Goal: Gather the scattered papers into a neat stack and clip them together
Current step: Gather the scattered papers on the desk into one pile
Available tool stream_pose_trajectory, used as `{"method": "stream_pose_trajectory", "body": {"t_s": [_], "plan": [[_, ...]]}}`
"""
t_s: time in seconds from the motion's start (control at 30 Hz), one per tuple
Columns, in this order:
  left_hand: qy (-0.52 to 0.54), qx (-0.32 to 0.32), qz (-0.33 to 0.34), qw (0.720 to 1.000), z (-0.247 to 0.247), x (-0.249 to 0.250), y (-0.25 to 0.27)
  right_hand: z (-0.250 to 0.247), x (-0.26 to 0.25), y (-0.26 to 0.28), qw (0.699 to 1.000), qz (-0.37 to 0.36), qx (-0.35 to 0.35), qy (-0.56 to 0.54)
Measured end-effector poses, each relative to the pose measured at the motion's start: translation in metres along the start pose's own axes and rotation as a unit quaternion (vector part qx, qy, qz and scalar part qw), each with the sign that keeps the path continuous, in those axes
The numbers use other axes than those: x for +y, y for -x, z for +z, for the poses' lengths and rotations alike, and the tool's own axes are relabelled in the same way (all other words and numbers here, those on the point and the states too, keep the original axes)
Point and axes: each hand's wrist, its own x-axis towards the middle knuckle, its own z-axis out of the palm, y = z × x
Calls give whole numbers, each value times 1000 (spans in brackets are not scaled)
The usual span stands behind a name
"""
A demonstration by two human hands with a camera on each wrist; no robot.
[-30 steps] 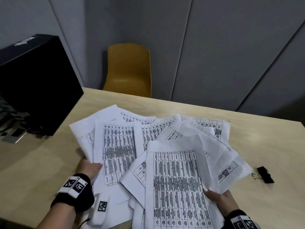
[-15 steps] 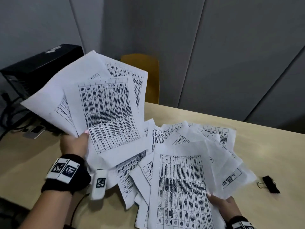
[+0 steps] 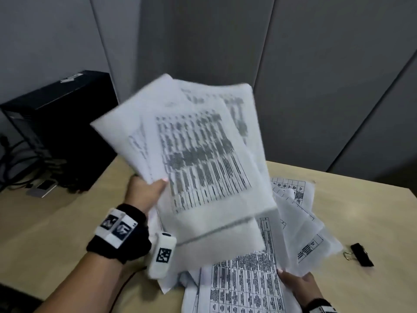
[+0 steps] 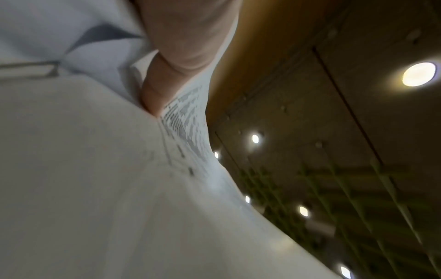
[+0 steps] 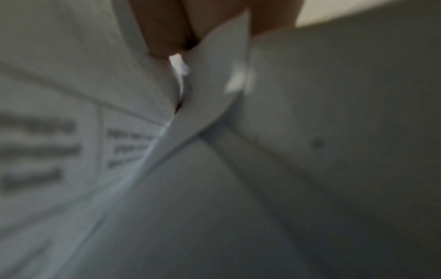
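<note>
My left hand [image 3: 144, 190] grips a bundle of printed sheets [image 3: 198, 159] by its left edge and holds it up in the air, blurred by motion, above the table. In the left wrist view my thumb [image 4: 176, 75] presses on the bundle of sheets [image 4: 83, 179]. More printed papers [image 3: 291, 211] lie fanned out on the wooden table [image 3: 365, 213]. My right hand [image 3: 297, 288] pinches the near right edge of these papers, and its fingers [image 5: 167, 28] show against paper [image 5: 214, 94] in the right wrist view. A black binder clip [image 3: 361, 254] lies on the table to the right of the papers.
A black computer case [image 3: 61, 123] stands at the far left with cables [image 3: 13, 159] and a small silver device [image 3: 41, 188] beside it. Grey wall panels [image 3: 293, 75] rise behind the table. Bare tabletop shows at the left and far right.
My left hand has lifted its bundle of sheets off the table and swung it up and to the right, over the fanned papers. My right hand has stayed on the lower papers.
</note>
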Motion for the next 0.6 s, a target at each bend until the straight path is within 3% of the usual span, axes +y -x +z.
{"method": "stream_pose_trajectory", "body": {"t_s": [0.1, 0.23, 0.4, 0.5, 0.57, 0.6], "plan": [[-126, -129, -34, 983, 24, -27, 20, 2, 2, -2, 1000, -4, -13, 1], [-281, -210, -107, 930, 44, -73, 33, 0, 9, -5, 1000, 12, -10, 1], [-305, -231, -126, 915, 64, -90, 49, -2, 9, -11, 998, 46, -32, -39], [-342, -285, -109, 888, 75, -91, 56, -1, 6, -9, 995, 43, -67, -66], [-353, -318, -92, 875, 80, -92, 57, -3, 11, -11, 998, 38, -42, 1], [-327, -319, -87, 885, 79, -92, 55, -3, 14, -13, 998, 34, -16, 45]]}}
